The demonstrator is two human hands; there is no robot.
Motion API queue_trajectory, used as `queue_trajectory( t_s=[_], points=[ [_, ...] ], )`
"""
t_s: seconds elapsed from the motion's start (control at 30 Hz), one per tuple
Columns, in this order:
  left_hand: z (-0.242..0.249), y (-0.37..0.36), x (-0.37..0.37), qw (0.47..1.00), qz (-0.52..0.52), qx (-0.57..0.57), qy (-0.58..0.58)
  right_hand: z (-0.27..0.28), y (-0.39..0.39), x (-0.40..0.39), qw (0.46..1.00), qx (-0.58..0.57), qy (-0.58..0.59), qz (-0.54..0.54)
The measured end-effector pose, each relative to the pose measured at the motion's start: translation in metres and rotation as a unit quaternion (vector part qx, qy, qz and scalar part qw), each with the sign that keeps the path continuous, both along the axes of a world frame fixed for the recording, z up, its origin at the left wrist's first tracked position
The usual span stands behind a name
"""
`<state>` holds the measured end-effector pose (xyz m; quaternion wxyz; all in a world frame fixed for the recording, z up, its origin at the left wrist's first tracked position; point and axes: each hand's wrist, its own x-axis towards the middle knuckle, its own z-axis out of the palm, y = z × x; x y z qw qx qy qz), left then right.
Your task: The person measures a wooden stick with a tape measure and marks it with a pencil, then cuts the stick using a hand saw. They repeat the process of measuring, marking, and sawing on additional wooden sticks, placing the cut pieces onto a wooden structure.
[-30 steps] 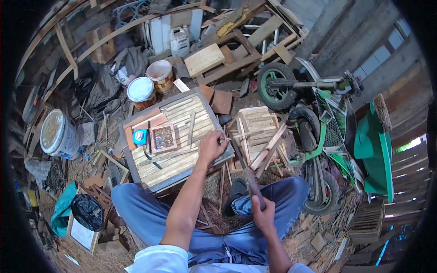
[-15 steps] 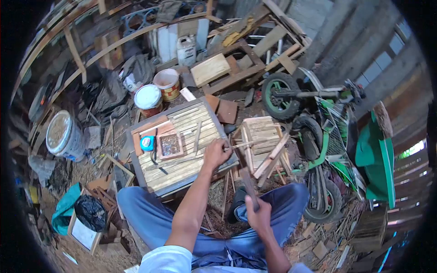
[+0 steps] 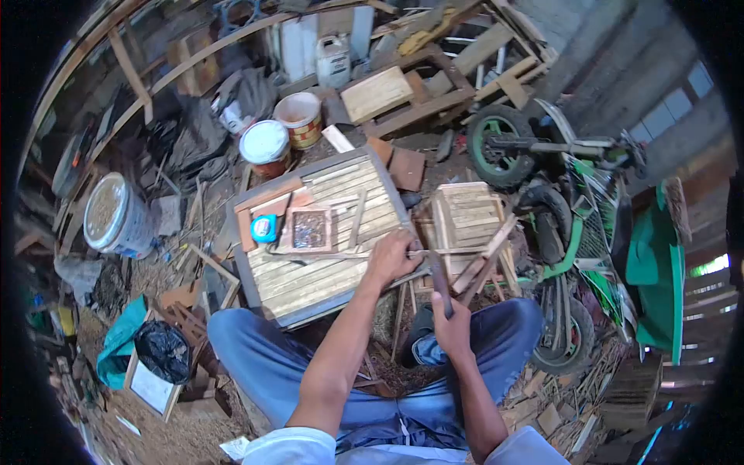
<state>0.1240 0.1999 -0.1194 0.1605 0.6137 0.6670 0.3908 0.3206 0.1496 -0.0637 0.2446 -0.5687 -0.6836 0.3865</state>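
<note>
My left hand (image 3: 394,257) is closed at the near right corner of the slatted wooden table (image 3: 310,298), gripping a thin wooden strip (image 3: 457,250) that sticks out to the right past the edge. My right hand (image 3: 452,329) is wrapped round a dark, long-bladed tool (image 3: 439,271) resembling a machete. Its blade points away from me and crosses the strip in this view, just right of my left fingers. On the tabletop lie a blue tape measure (image 3: 264,229), a small wooden box (image 3: 328,231) of small metal pieces and a loose wood stick (image 3: 358,217).
Right of the table stands a low slatted wooden piece (image 3: 469,203) with offcuts (image 3: 496,240) leaning on it. A green motorbike (image 3: 573,225) and a green wheelbarrow (image 3: 659,271) fill the right side. Buckets (image 3: 265,141) stand behind the table, and wood scraps litter the floor.
My right hand has moved the blade up and forward, across the strip. My left hand still grips the strip at the table corner. The whole view has shifted slightly.
</note>
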Motion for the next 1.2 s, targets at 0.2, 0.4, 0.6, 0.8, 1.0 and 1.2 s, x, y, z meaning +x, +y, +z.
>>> queue_trajectory(
  t_s=[0.2,0.4,0.6,0.8,1.0,1.2],
  points=[
    [-0.004,0.01,-0.005,0.998,0.028,0.043,-0.028,-0.022,0.012,-0.008,0.993,-0.059,0.091,-0.055],
    [-0.008,0.006,-0.004,0.994,0.036,0.099,-0.01,-0.024,0.012,-0.002,0.986,-0.07,0.144,-0.041],
    [-0.001,0.002,-0.011,0.997,0.051,0.042,-0.026,-0.005,0.01,-0.019,0.996,0.023,0.08,-0.01],
    [0.014,0.037,-0.012,0.988,0.114,0.1,0.033,-0.004,0.011,-0.019,0.997,0.037,0.066,-0.021],
    [0.007,0.05,-0.001,0.967,0.205,0.033,0.149,-0.025,0.014,-0.017,0.993,0.042,0.103,-0.026],
    [-0.017,0.061,-0.006,0.948,0.274,-0.024,0.158,0.05,0.002,-0.017,1.0,-0.019,0.015,0.006]
  ],
)
